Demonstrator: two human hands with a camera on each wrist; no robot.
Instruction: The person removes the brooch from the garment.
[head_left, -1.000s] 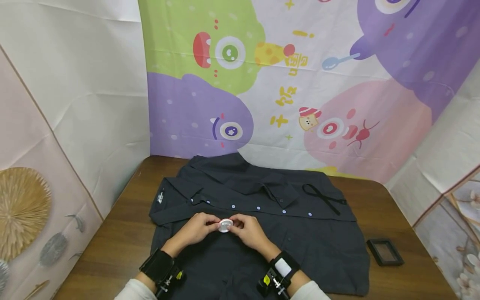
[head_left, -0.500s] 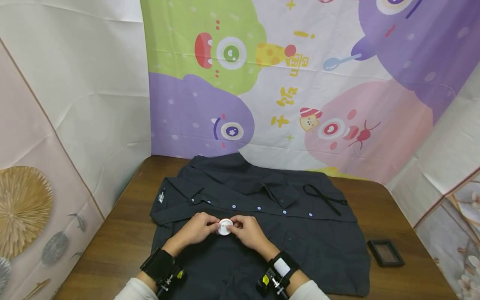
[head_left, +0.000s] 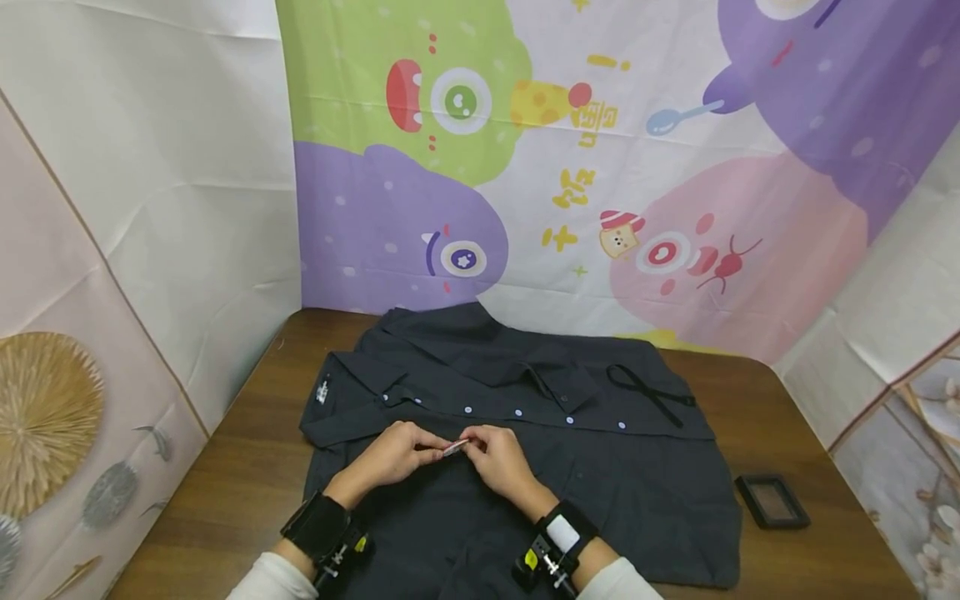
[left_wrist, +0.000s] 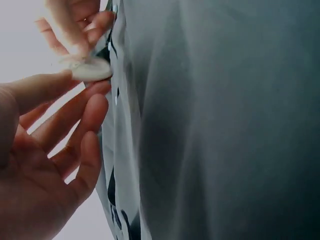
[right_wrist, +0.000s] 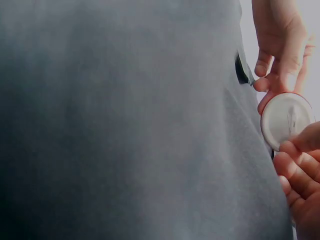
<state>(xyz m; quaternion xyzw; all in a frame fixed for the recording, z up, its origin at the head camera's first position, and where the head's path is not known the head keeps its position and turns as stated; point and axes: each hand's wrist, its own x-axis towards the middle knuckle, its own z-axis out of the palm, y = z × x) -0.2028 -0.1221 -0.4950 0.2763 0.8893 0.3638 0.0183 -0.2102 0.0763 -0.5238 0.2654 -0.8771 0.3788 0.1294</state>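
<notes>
A round pin-back badge [head_left: 455, 447] with a reddish rim is held between both hands above a dark shirt [head_left: 645, 500], which lies spread on the table. The left hand [head_left: 393, 454] pinches its left edge between thumb and fingers. On the opposite edge, the right hand [head_left: 501, 458] pinches it too. In the head view the badge appears nearly edge-on. The right wrist view shows the pale back of the badge [right_wrist: 277, 120] with a pin across it, the right thumb at that pin. In the left wrist view the badge [left_wrist: 92, 70] is blurred.
Pale buttons [head_left: 518, 413] run along the shirt's front edge, and a black cord [head_left: 648, 392] lies on its right part. A small black frame [head_left: 772, 502] rests on the brown table [head_left: 810, 558] at the right. Behind hangs a cartoon cloth [head_left: 555, 167].
The badge has been tilted: its pale back faced the head camera before, and now it shows almost edge-on. Both hands keep their place and their pinch on it.
</notes>
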